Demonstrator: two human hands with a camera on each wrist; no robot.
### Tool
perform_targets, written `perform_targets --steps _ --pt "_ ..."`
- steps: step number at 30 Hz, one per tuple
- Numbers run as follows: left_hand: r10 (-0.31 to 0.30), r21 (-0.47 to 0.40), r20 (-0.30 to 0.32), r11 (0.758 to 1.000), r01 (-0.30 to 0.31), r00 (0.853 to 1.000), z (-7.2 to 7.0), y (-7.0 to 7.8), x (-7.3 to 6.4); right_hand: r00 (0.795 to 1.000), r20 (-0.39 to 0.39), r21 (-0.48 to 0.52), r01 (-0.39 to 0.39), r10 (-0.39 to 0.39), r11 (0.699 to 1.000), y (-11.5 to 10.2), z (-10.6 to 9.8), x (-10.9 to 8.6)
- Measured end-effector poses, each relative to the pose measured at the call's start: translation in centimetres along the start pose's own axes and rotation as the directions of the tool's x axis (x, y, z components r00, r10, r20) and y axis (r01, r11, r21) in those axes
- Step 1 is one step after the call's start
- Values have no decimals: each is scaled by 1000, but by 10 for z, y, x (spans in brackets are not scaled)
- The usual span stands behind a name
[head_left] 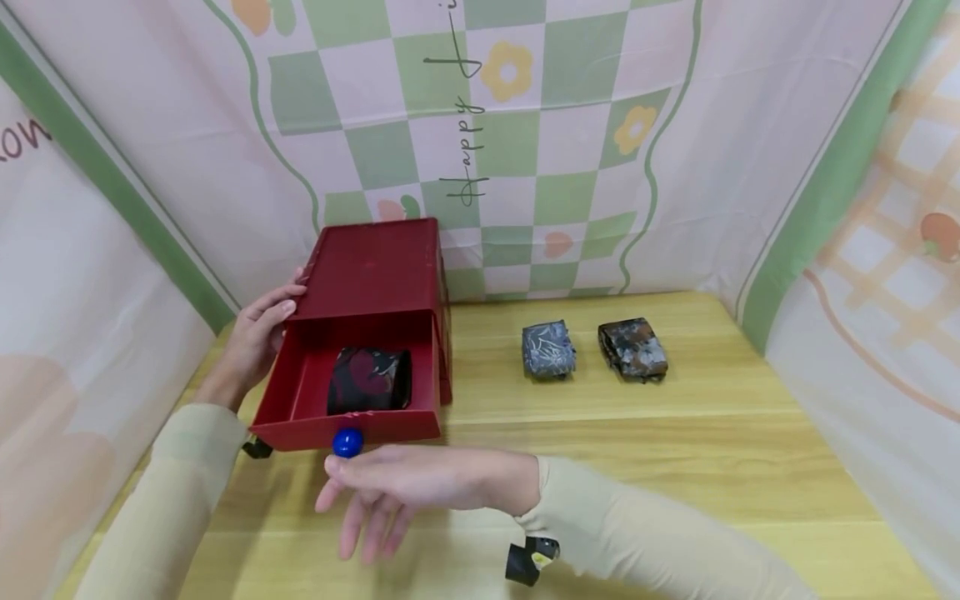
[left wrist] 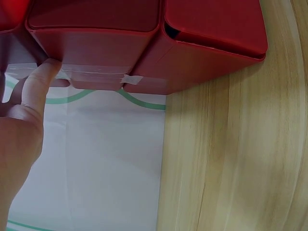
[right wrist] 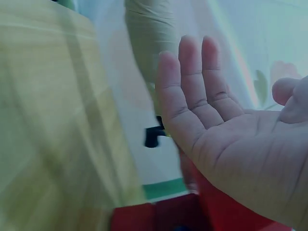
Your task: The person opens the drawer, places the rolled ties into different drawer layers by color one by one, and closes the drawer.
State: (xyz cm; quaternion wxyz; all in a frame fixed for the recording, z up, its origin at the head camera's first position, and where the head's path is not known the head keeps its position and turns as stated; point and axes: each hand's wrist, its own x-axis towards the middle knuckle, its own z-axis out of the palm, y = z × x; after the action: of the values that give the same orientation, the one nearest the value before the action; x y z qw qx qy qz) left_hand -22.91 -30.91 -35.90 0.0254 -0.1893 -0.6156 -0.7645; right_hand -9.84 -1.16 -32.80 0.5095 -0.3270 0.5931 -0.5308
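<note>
A red drawer box (head_left: 367, 267) stands at the left of the table, its lower drawer (head_left: 401, 427) pulled out toward me. Inside that drawer lies a dark folded cloth (head_left: 367, 381) with deep red patches. My left hand (head_left: 253, 342) rests against the box's left side, fingers fairly straight; the left wrist view shows one fingertip on the taped red side (left wrist: 96, 62). Just below the blue round knob (head_left: 347, 442) is my right hand (head_left: 397, 483), thumb tip close under it. Its fingers hang loosely, and the right wrist view shows a bare palm (right wrist: 250, 149).
On the wooden table (head_left: 600, 467), right of the box, sit a grey-blue folded cloth (head_left: 548, 349) with a leaf pattern and a brown-black folded cloth (head_left: 633, 349). A checked fabric backdrop (head_left: 510, 167) rises behind, and fabric walls close both sides.
</note>
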Motion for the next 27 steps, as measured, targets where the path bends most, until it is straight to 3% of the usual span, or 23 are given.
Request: perform_targets --steps 4,12,27 --pt "-10 -12 4 1000 10 1000 0 0 0 999 7 47 -40 40 998 12 1 8" --pt "-4 15 9 1000 4 1000 -1 0 0 998 -12 233 -63 68 970 21 -1 14" --pt "-8 5 11 1000 8 1000 0 2 0 998 -6 325 -55 60 944 23 -1 19"
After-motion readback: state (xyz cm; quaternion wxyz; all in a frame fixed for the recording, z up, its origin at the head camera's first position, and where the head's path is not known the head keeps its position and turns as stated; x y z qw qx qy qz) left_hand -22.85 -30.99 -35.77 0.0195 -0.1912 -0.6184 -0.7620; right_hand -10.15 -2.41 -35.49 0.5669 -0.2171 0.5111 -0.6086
